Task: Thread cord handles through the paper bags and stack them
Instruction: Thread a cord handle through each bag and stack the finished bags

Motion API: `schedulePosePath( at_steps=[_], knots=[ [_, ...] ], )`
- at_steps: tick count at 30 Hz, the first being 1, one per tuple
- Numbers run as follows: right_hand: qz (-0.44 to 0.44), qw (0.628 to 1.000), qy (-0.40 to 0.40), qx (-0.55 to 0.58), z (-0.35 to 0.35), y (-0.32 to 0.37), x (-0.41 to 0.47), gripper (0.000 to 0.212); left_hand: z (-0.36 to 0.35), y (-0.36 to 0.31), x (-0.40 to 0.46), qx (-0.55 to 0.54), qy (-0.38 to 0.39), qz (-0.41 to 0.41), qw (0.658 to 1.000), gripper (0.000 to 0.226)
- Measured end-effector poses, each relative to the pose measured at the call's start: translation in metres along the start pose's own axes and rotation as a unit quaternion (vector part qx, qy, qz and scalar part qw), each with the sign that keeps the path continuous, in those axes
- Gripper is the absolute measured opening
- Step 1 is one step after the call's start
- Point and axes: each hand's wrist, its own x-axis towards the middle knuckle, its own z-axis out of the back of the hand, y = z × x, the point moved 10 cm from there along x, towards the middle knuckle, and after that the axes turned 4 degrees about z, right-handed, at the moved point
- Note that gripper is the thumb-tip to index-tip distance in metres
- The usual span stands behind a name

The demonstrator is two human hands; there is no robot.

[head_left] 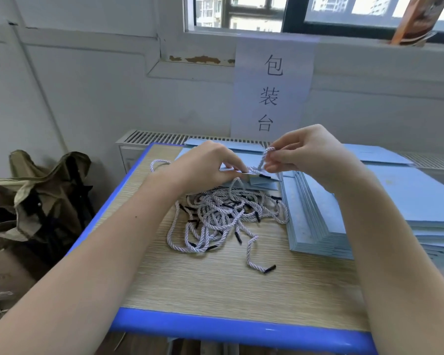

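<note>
Threading a cord through the top edge of a bag is the step in hand, judging by how things lie. The left hand is pinching the bag's upper edge between thumb and fingers, holding it raised just above the table. The right hand is pinching the cord close to that edge, fingers curled, with a short loop arching above the fingertips. A black tip is showing at the bag's edge, so I am guessing one end is passing through a hole; the hole itself is hidden.

To do this well, the left hand should be keeping the edge flat and steady while the right is gripping near the stiff tip and feeding it straight, then drawing the slack through without creasing the paper.

Lying on the table just below the hands is a tangled cords pile, its black tips poking out; one loose cord is trailing toward the near edge. That tangle could be snagging the hanging end of the held cord. Touching the pile on the right is a tall stack of flat blue bags, crowding the working room. More bags are lying behind. A paper sign is hanging on the wall, and an olive bundle is sitting off the table's left side
</note>
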Motion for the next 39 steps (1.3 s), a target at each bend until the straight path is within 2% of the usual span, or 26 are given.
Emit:
schedulePosePath(
  at_steps=[4,7,10,11,12,14,15,16,18,22,26,29,33,39],
  knots=[
    [0.013,0.987,-0.071,-0.142,0.008,-0.002,0.0,0.007,-0.004,-0.004,0.001,0.015,0.069,0.014,0.997,0.018],
    [0.064,0.939,-0.201,-0.273,0.031,0.017,-0.008,0.013,-0.005,-0.008,0.004,0.048,0.09,0.02,0.995,0.021],
    [0.104,0.891,-0.31,-0.316,0.052,0.044,-0.027,0.019,-0.008,-0.007,0.0,0.059,0.074,0.018,0.995,0.023],
    [0.103,0.895,-0.311,-0.303,0.054,0.044,-0.027,0.021,-0.01,-0.005,-0.004,0.072,0.073,0.016,0.995,0.022],
    [0.094,0.916,-0.289,-0.262,0.053,0.04,-0.022,0.023,-0.011,-0.002,-0.006,0.075,0.069,0.011,0.995,0.021],
    [0.033,0.973,-0.186,-0.13,0.032,0.019,-0.01,0.025,-0.006,0.003,-0.009,0.042,0.046,-0.003,0.998,0.017],
    [-0.005,0.99,-0.122,-0.07,0.015,0.008,-0.006,0.024,-0.003,0.003,-0.01,0.028,0.035,-0.011,0.999,0.015],
    [-0.032,0.997,-0.068,-0.032,0.0,0.001,-0.005,0.024,0.0,0.004,-0.01,0.023,0.026,-0.017,0.999,0.014],
    [-0.051,0.999,-0.015,-0.012,-0.018,-0.006,-0.004,0.023,0.003,0.001,-0.011,0.019,0.008,-0.027,0.999,0.013],
    [-0.014,0.994,-0.003,-0.106,-0.028,-0.002,-0.001,0.02,0.003,-0.007,-0.011,0.008,-0.002,-0.034,0.999,0.013],
    [-0.006,0.995,0.013,-0.097,-0.039,-0.007,-0.001,0.017,0.001,-0.013,-0.012,-0.009,0.01,-0.04,0.999,0.011],
    [0.016,0.978,-0.051,-0.2,-0.024,-0.006,0.005,0.013,0.002,-0.014,-0.012,-0.015,0.004,-0.041,0.999,0.009],
    [0.013,0.989,-0.02,-0.143,-0.027,-0.007,0.003,0.013,0.01,-0.018,-0.013,-0.019,-0.027,-0.056,0.998,0.008],
    [0.028,0.993,-0.033,-0.114,-0.025,-0.005,0.005,0.01,0.018,-0.025,-0.015,-0.012,-0.065,-0.077,0.995,0.019]
  ],
)
